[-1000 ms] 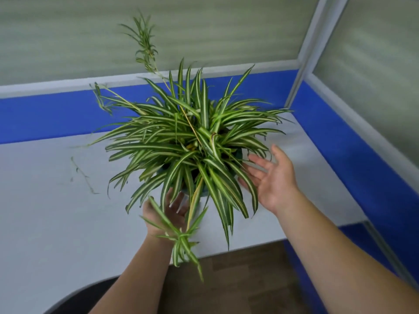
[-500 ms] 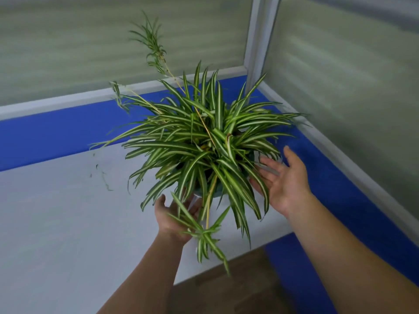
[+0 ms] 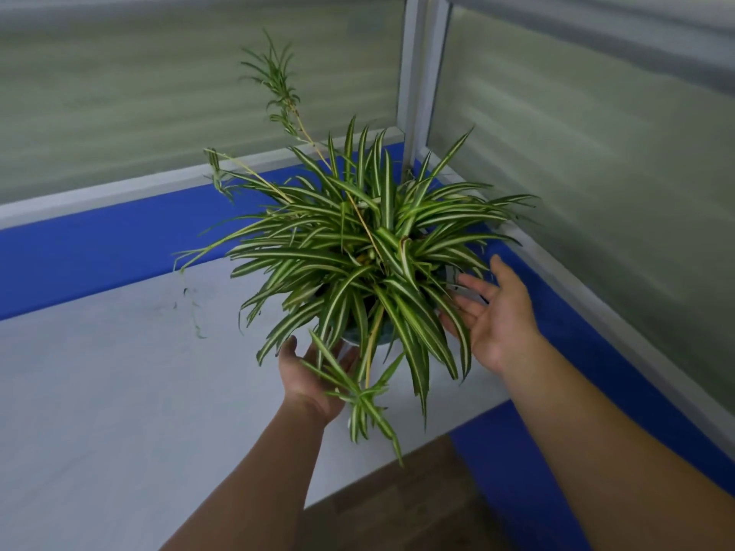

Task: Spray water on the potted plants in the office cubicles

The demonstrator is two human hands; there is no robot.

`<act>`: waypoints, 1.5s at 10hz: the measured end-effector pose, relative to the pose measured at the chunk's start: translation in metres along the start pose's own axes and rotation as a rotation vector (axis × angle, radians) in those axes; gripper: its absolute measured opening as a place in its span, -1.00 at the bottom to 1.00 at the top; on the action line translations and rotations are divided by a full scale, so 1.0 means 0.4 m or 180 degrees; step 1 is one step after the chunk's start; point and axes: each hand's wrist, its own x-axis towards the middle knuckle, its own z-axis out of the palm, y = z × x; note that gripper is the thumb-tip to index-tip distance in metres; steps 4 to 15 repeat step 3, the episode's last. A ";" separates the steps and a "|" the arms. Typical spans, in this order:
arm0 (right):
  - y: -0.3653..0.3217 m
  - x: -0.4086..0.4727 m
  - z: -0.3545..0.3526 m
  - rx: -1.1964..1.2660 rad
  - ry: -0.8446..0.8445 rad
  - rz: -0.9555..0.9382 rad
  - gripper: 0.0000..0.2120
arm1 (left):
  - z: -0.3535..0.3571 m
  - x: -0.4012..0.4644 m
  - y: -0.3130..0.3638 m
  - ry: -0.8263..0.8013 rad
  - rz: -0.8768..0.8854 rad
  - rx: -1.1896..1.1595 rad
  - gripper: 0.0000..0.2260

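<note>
A spider plant (image 3: 358,248) with striped green-and-white leaves and long runners fills the middle of the head view. Its pot (image 3: 352,336) is almost hidden under the leaves; only a sliver of pale rim shows. My left hand (image 3: 308,375) cups the pot from the near side, palm up, fingers tucked under the foliage. My right hand (image 3: 497,312) is at the pot's right side with the palm facing it and the fingers spread among the leaves. Whether it touches the pot I cannot tell. No spray bottle is in view.
The plant hangs over the back right corner of a pale grey desk (image 3: 119,391). Blue partition panels (image 3: 99,248) topped with frosted glass meet at a grey post (image 3: 417,93). Dry plant scraps (image 3: 195,312) lie on the desk. Brown floor (image 3: 397,503) shows below the desk edge.
The plant has travelled with both hands to the right and back, from the desk's middle toward the partition corner. The hands keep the same hold.
</note>
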 end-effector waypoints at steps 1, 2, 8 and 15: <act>-0.004 -0.040 0.024 -0.0222 0.0092 -0.0122 -0.52 | -0.011 -0.003 0.008 -0.0103 0.0042 -0.0152 -0.51; -0.009 -0.088 0.046 -0.0259 0.0152 -0.0299 -0.55 | -0.035 -0.012 0.027 -0.0179 0.0045 -0.0300 -0.43; -0.001 -0.160 0.064 -0.0345 0.0184 -0.0499 -0.48 | -0.058 -0.063 0.047 -0.0222 0.0227 -0.0056 -0.44; -0.001 -0.160 0.064 -0.0345 0.0184 -0.0499 -0.48 | -0.058 -0.063 0.047 -0.0222 0.0227 -0.0056 -0.44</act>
